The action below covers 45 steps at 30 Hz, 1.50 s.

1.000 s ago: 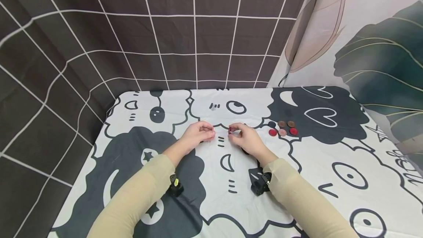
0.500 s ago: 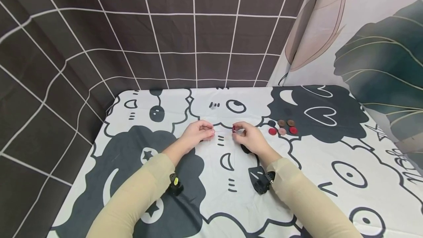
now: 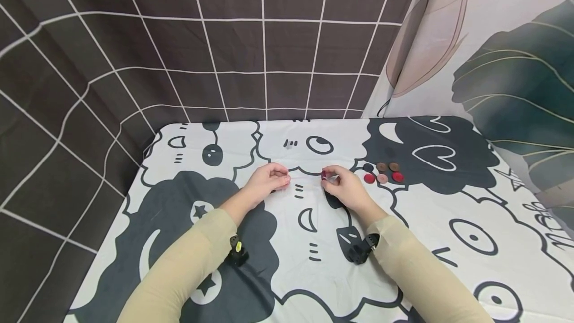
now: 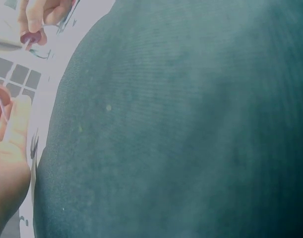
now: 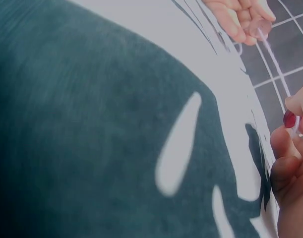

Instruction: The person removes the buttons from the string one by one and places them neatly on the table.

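Observation:
Over the cloth my left hand (image 3: 270, 182) pinches a pale pink, see-through button (image 5: 262, 27) between its fingertips. To its right, my right hand (image 3: 343, 186) grips a dark red button (image 5: 289, 119) between thumb and fingers. A thin white thread (image 5: 274, 60) is stretched between the two buttons in the right wrist view. The head view does not show the thread clearly, and the fingers cover much of both buttons. In the left wrist view the dark red button (image 4: 30, 37) hangs at the right hand's fingertips, with thread passing at it.
To the right of my right hand several loose buttons lie in two rows: dark blue (image 3: 368, 168) and brown (image 3: 381, 167) ones behind, red (image 3: 369, 178) and pink (image 3: 382, 178) ones in front. A patterned cloth (image 3: 309, 273) covers the table, and a grid-patterned curtain (image 3: 233, 44) hangs behind.
My right hand has moved to the right with the dark red button, widening the gap between the hands. My left hand has stayed nearly still.

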### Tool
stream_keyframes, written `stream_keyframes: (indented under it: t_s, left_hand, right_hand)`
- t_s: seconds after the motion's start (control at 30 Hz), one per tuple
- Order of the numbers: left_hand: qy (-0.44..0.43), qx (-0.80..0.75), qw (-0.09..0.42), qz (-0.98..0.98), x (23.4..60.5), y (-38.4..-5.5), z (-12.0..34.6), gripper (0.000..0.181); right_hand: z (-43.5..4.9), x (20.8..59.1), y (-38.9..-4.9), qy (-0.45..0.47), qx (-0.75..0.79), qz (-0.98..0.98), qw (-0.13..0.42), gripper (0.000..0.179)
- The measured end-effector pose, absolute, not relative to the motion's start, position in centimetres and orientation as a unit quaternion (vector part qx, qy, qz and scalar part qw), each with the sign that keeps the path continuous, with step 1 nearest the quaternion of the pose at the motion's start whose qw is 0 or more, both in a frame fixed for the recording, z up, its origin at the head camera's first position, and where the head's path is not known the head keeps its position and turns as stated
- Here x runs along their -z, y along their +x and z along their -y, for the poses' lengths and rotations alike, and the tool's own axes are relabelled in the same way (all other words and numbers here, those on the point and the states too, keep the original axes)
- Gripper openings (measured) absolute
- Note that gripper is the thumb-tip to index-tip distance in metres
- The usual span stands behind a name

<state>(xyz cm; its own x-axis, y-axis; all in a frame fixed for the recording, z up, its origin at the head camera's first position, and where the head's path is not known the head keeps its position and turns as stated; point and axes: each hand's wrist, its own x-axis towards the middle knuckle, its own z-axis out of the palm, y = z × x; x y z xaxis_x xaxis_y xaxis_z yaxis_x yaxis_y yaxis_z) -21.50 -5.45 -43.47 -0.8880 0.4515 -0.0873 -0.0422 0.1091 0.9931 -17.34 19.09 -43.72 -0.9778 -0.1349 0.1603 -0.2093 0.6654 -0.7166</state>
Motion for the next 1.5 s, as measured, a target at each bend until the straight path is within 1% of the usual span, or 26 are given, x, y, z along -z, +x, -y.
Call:
stream_keyframes:
  t_s: [0.63, 0.8, 0.93, 1.03, 1.33, 1.5]
  left_hand:
    - [0.136, -0.641, 0.185, -0.732, 43.8, -21.4, 5.4, 0.028]
    - [0.139, -0.642, 0.189, -0.73, 43.9, -21.5, 5.5, 0.031]
    - [0.146, -0.637, 0.196, -0.732, 42.2, -20.7, 5.6, 0.033]
    - [0.148, -0.635, 0.201, -0.731, 41.0, -20.2, 5.6, 0.033]
    - [0.154, -0.637, 0.201, -0.729, 41.1, -20.4, 5.7, 0.034]
    - [0.154, -0.632, 0.199, -0.733, 41.0, -20.3, 5.8, 0.033]
  right_hand:
    - [-20.8, 44.0, -16.9, 0.081, -0.391, 0.915, 0.055, 0.034]
    - [-21.7, 44.0, -16.7, 0.074, -0.382, 0.919, 0.061, 0.033]
    - [-22.3, 44.0, -16.6, 0.073, -0.376, 0.921, 0.067, 0.032]
    - [-22.6, 44.0, -16.5, 0.063, -0.379, 0.921, 0.06, 0.032]
    - [-23.5, 43.7, -16.2, 0.05, -0.375, 0.924, 0.06, 0.034]
    - [-23.8, 43.6, -16.1, 0.043, -0.37, 0.927, 0.049, 0.035]
